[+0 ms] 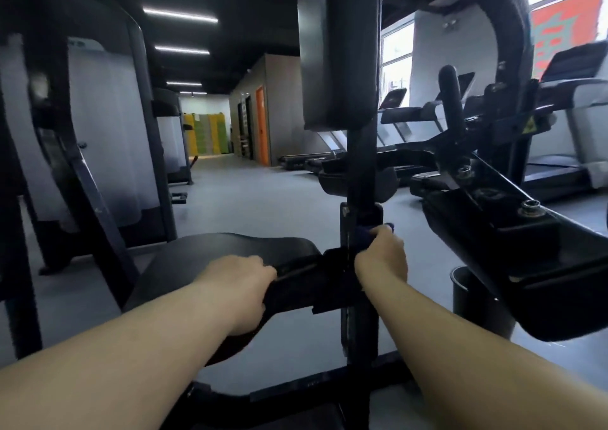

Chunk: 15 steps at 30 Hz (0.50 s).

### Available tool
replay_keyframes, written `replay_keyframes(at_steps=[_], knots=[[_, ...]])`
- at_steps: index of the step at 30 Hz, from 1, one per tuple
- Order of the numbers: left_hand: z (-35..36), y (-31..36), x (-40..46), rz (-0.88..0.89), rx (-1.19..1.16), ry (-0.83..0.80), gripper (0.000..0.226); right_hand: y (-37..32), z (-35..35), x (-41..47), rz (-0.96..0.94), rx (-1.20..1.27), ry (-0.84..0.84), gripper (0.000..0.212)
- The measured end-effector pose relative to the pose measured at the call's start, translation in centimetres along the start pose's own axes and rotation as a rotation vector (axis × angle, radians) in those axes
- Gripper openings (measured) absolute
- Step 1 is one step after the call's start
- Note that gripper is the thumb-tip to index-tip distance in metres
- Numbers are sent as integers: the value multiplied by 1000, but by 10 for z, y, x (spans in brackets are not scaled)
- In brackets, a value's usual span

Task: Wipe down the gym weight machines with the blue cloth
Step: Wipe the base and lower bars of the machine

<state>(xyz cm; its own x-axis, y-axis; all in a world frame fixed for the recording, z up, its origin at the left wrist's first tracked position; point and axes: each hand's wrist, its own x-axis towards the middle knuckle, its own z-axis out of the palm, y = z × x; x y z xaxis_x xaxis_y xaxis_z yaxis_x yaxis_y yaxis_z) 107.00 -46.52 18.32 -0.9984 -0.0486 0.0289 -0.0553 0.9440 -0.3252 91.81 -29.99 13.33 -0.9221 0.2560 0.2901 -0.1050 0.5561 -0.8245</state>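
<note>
A black weight machine fills the middle of the view, with a padded seat (230, 252) and a dark upright post (360, 179) carrying a back pad (339, 51). My right hand (383, 255) holds the dark blue cloth (365, 232) bunched against the post, just above the seat bracket; only a small part of the cloth shows past the fingers. My left hand (245, 281) grips the right edge of the seat, fingers curled over it.
A black lever arm with bolts (493, 206) juts out on the right. Another weight machine with a white shroud (98, 127) stands at the left. Treadmills (566, 127) line the window side. Grey floor (256, 192) runs back to a corridor.
</note>
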Motion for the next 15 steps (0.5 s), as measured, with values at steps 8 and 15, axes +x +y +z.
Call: replay_keyframes(at_steps=[8,15], knots=[[-46,-20,31,93,3,-233,37,-90,-24,27,-172,125,164,44],[-188,-18,69,346,-148,982,60,-137,-62,63,-94,410,152,46]])
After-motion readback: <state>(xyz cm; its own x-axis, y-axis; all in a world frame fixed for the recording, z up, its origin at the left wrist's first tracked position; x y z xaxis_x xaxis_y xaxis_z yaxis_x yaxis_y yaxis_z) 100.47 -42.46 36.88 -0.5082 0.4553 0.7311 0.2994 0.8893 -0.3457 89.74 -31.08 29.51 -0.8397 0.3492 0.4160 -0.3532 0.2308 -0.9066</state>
